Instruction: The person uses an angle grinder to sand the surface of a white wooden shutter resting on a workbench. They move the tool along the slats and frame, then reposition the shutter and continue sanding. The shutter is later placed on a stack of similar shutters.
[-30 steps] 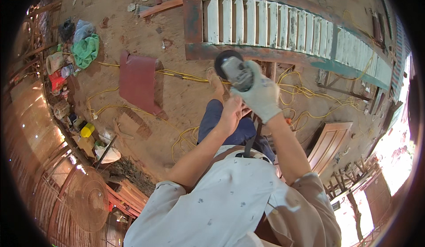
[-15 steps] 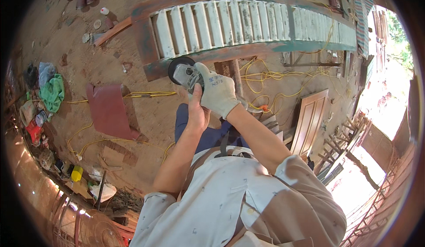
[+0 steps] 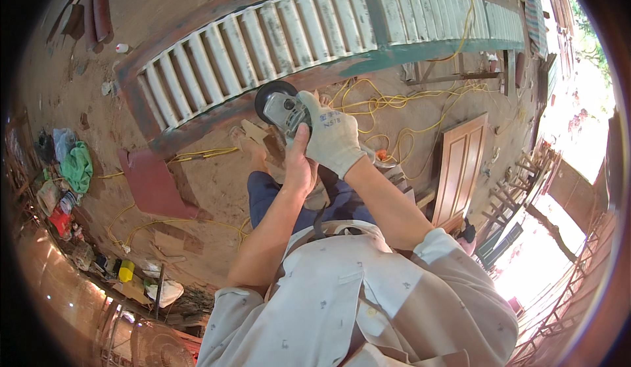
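An angle grinder (image 3: 286,113) with a round black disc (image 3: 268,97) is held in both hands. My right hand (image 3: 334,135), in a white work glove, wraps round the grinder's body from the right. Bare and closed, my left hand (image 3: 301,171) grips its lower end, thumb up along the side. The disc overlaps the near rail of a long louvered shutter (image 3: 230,107) with pale slats and a worn red-brown and green frame. Whether the disc touches the wood, I cannot tell.
A yellow cord (image 3: 374,107) lies in loops beyond my right hand. A brown panelled door (image 3: 460,163) leans at the right. Dark red sheeting (image 3: 154,186) lies on the dirt floor at left, near green plastic (image 3: 77,168). My bare foot (image 3: 252,148) is by the shutter.
The shutter now reaches farther left and lower in view. The grinder, still in both hands, has moved rightward along its near rail, away from the left end. My foot has come into sight.
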`<state>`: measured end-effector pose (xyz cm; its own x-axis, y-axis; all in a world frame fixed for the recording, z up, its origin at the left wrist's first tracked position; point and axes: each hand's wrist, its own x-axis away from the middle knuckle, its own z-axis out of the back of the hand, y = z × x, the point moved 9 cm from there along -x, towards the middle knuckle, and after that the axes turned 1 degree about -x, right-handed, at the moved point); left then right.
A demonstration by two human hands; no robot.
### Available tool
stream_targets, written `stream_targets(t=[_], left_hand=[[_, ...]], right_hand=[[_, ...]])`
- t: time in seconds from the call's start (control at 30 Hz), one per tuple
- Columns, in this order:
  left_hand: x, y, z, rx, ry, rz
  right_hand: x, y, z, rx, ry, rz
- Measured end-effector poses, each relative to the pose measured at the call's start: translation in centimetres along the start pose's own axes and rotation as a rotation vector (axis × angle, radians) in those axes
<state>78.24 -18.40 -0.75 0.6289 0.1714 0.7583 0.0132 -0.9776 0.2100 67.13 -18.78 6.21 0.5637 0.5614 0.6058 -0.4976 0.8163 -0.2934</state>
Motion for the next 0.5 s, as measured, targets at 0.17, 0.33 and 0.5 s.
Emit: stream_targets(t=[0.17, 0.33, 0.5], left_hand=[[-3.1, -5.3, -4.0, -0.030, -0.049, 0.047], [-5.2, -8.9, -8.4, -0.067, -0.084, 0.037], [-8.1, -12.6, -11.5, -0.115, -0.111, 0.138]], right_hand=[[0.2, 6.5, 3.1, -0.054, 0.023, -0.043], [0.1, 13.1, 4.8, -0.099, 0.092, -0.094], [0.2, 17.9, 7.3, -0.102, 0.134, -0.187]])
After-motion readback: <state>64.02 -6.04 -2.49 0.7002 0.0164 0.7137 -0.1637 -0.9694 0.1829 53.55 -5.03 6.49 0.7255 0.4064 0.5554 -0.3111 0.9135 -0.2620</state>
